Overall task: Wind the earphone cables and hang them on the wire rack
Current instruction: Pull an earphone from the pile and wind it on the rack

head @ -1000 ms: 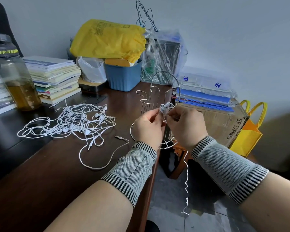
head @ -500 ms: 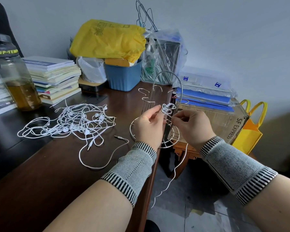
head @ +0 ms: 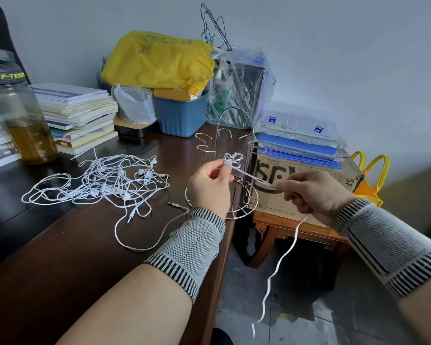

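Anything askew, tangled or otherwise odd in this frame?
Yes. The pile of white earphone cables on the dark wooden desk is a knotted tangle. The white cable stretched between the left hand and right hand trails off the desk edge towards the floor.

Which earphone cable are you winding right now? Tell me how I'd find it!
Look at the desk edge, just in front of the wire rack. The cable is stretched in the air between the left hand and right hand. Unlike the pile lying on the desk, it dangles toward the floor.
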`<state>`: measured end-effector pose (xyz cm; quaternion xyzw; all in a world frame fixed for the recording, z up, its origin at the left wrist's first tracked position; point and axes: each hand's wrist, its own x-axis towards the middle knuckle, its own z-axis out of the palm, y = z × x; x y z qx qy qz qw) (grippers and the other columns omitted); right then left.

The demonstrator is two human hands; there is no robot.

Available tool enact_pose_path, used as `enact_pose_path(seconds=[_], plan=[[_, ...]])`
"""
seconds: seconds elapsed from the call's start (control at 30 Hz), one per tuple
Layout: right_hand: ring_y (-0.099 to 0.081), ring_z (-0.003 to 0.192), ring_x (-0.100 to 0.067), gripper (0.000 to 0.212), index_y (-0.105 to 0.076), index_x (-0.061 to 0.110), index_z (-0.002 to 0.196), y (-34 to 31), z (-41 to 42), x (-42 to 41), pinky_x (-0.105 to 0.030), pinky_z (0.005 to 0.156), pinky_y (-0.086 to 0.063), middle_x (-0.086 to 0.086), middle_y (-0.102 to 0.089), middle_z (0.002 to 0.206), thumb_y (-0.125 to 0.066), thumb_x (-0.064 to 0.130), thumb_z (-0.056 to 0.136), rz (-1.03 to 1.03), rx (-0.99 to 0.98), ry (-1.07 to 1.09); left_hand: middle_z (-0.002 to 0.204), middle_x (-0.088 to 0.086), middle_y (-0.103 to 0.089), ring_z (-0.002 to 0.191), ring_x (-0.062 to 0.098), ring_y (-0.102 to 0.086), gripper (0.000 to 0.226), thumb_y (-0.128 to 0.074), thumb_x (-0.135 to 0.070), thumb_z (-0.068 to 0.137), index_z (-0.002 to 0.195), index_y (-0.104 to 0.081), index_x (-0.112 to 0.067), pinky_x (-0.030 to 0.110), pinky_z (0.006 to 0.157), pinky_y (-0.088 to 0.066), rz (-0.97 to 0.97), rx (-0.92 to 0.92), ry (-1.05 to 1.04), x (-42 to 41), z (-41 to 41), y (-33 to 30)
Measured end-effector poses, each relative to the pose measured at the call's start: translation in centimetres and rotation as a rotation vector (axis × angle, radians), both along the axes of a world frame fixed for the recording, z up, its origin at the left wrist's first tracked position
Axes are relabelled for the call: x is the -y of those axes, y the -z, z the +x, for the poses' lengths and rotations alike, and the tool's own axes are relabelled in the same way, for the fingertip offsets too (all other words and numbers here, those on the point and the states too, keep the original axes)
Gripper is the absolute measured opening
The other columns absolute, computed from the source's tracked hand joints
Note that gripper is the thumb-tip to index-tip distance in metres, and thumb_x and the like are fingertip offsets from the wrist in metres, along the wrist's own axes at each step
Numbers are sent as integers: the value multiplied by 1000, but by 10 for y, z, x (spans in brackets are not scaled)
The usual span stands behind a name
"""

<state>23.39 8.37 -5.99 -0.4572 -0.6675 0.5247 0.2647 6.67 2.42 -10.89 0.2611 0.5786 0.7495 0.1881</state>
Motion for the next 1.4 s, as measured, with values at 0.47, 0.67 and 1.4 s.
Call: enact_pose_path(seconds=[0.47, 0.67, 1.4], plan=[[-47, 68, -24, 20, -64, 8, 84, -62, -67, 25, -28, 63, -34, -8, -57, 75, -51, 20, 93, 1218, 783, 28, 66, -9, -69, 61, 3, -67, 15, -73, -16, 87, 81, -67, -29, 30, 72, -58, 45, 79, 50, -5, -2, 4], [-49, 71, -29, 23, -50, 7, 75, -71, -104, 34, -34, 64, -41, -6, -45, 68, -42, 12, 96, 1391, 1081, -94, 67, -7, -71, 67, 7, -71, 4, -73, -18, 86, 87, -71, -22, 37, 73, -61, 29, 19, 31, -5, 2, 5], [-62, 76, -29, 17, -67, 13, 82, -27, -84, 42, -34, 67, -49, -7, -66, 78, -58, 25, 89, 1244, 697, -128, 65, -3, -68, 54, 10, -54, 16, -72, -8, 85, 74, -71, -20, 36, 64, -54, -9, 10, 9, -13, -5, 8]])
